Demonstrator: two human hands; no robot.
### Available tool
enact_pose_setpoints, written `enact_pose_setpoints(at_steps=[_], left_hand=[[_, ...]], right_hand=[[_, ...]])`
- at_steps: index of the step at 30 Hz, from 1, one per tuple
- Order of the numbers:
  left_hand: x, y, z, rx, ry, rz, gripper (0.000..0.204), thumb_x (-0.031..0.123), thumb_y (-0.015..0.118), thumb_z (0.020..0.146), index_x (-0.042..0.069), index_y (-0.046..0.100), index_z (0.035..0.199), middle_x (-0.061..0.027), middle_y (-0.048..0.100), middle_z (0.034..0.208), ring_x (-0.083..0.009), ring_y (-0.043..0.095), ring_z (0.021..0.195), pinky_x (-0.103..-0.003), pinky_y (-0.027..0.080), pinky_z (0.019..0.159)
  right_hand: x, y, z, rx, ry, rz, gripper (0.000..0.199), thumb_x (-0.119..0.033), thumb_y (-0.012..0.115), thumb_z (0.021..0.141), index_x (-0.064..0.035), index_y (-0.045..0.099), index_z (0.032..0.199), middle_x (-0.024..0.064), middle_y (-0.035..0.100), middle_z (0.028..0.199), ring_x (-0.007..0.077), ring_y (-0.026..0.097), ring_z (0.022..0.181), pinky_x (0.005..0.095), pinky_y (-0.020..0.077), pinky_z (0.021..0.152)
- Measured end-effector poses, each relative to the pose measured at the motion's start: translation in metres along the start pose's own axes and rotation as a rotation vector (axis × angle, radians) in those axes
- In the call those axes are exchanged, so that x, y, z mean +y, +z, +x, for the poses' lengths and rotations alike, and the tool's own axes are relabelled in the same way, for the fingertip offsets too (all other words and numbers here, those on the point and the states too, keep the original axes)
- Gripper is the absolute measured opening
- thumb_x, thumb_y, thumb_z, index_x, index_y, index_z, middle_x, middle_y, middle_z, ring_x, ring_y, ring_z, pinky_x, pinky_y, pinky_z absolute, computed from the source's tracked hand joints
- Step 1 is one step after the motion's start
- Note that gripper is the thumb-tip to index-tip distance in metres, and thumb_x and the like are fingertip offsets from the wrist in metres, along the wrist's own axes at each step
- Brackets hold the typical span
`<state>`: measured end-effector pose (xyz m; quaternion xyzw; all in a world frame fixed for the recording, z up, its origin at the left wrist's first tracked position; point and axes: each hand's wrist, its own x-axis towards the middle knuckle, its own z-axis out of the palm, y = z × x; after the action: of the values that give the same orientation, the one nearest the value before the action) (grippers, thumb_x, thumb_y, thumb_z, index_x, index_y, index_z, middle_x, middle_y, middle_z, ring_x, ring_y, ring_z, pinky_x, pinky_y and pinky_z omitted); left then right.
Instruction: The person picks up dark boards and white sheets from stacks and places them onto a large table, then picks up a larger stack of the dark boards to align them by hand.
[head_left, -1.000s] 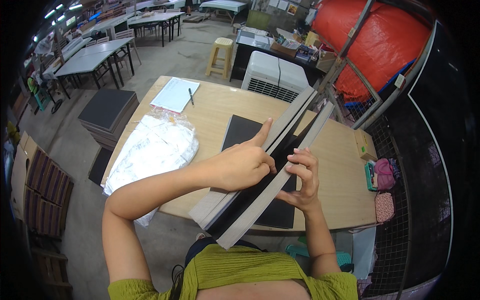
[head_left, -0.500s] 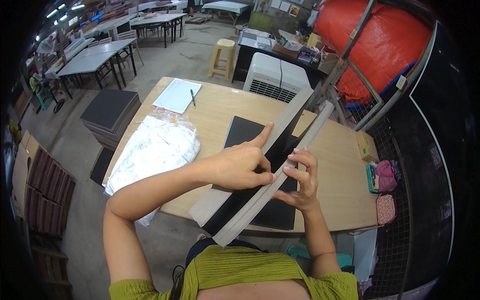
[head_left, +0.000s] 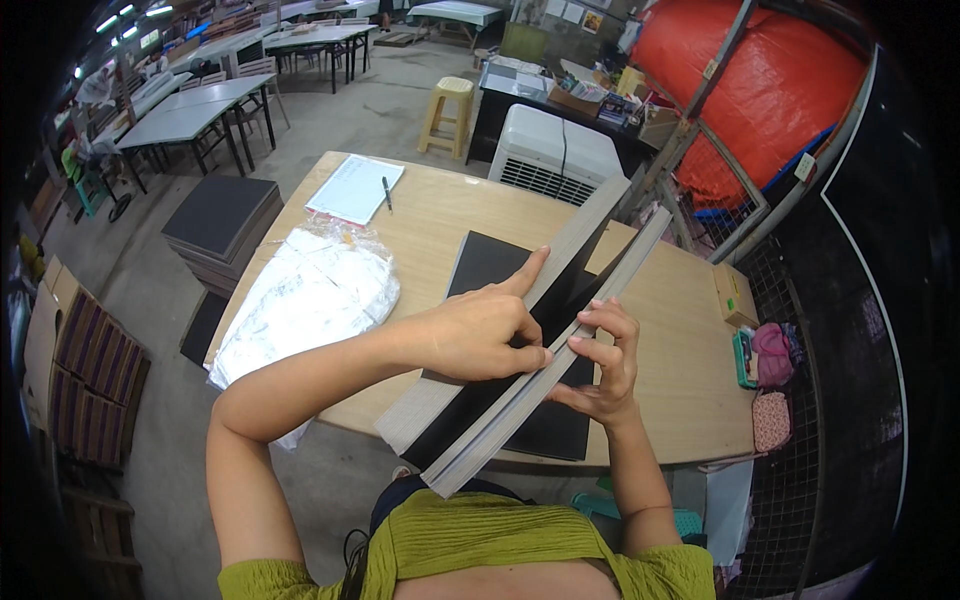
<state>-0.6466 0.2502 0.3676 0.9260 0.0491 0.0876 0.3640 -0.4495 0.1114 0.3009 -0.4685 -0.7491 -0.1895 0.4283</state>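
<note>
Grey-edged boards (head_left: pixel 508 398) have shifted rightward; right hand (head_left: pixel 606 360) pinches them; left hand (head_left: pixel 478 333): index straight, grip unclear; smooth wooden tabletop (head_left: pixel 690 375) extends right.

Moderate, diffuse light; tube lights (head_left: pixel 159 11) seen at upper left. White plastic bag (head_left: pixel 305 295) nearly washed out by glare. Left hand (head_left: pixel 482 335) and right hand (head_left: pixel 607 358) sharply rendered; far tables (head_left: pixel 190 115) softened. Table edge (head_left: pixel 690 458) bowed, corners blacked out.
</note>
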Motion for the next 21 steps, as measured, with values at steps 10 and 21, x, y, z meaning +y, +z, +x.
enact_pose_setpoints(at_steps=[10, 21], left_hand=[[0.001, 0.000, 0.000, 0.002, -0.010, 0.005, 0.035, 0.032, 0.060, 0.091, 0.001, 0.076, 0.092, -0.0444, 0.004, 0.151, -0.0486, 0.053, 0.121, -0.039, 0.038, 0.106], [0.015, 0.000, 0.004, 0.015, -0.125, -0.004, 0.030, 0.024, 0.062, 0.081, -0.001, 0.072, 0.094, -0.0456, 0.011, 0.149, -0.0481, 0.058, 0.113, -0.039, 0.045, 0.099]], right_hand=[[0.002, 0.001, -0.001, 0.005, -0.014, -0.011, 0.079, -0.056, 0.086, 0.054, -0.0163, 0.055, 0.114, 0.0110, 0.055, 0.117, 0.0341, 0.052, 0.116, 0.0561, 0.0366, 0.105], [0.004, -0.012, 0.001, -0.037, -0.035, -0.033, 0.076, -0.055, 0.087, 0.050, -0.0136, 0.053, 0.105, 0.0088, 0.058, 0.108, 0.0314, 0.053, 0.102, 0.0515, 0.0406, 0.092]])
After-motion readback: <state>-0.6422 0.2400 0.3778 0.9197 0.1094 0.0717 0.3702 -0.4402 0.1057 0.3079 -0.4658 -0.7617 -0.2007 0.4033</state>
